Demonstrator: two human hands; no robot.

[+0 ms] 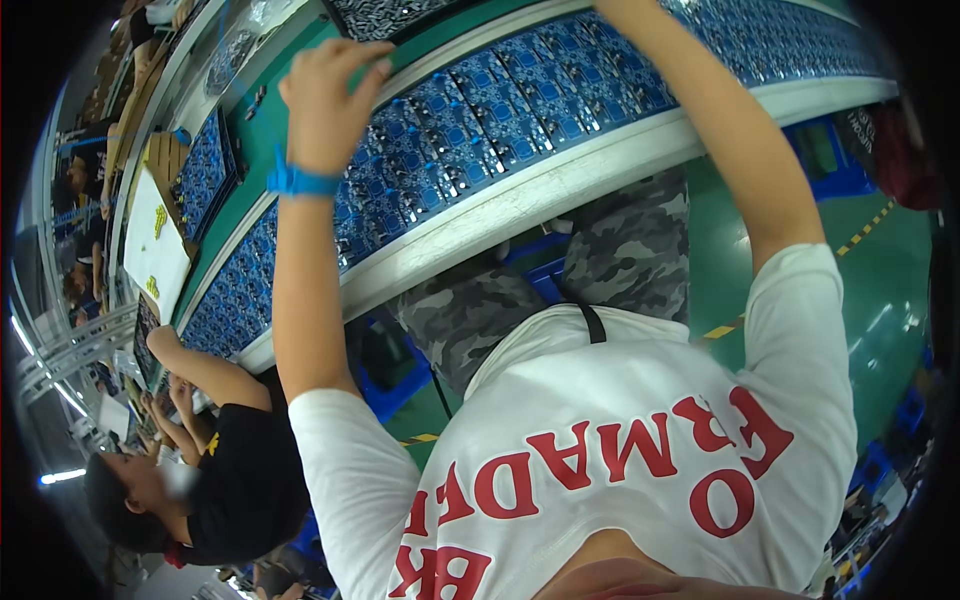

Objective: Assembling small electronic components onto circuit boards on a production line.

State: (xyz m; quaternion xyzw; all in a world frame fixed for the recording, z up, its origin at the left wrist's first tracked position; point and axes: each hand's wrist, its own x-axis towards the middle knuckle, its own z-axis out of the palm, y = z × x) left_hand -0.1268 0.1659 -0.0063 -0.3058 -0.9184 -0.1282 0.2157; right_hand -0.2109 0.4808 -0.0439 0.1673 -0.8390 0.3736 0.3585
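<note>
My left hand (335,105), with a blue strap (303,181) round its wrist, is raised over the far side of a line of blue circuit boards (490,105). Its thumb and forefinger point to the right with a gap between the tips, and I see nothing in them. Just beyond those fingers is a black tray (385,18) full of small parts. Of my right hand (612,6) only the part by the wrist shows at the top edge. Its fingers are cut off from view, and the forearm reaches across the boards.
A pale rail (530,205) runs along the boards' near side. More blue boards (205,175) stand stacked at the left, by a white sheet (155,240) with yellow pieces. A co-worker in black (245,470) reaches toward the line at the lower left. Blue stools (390,375) are below.
</note>
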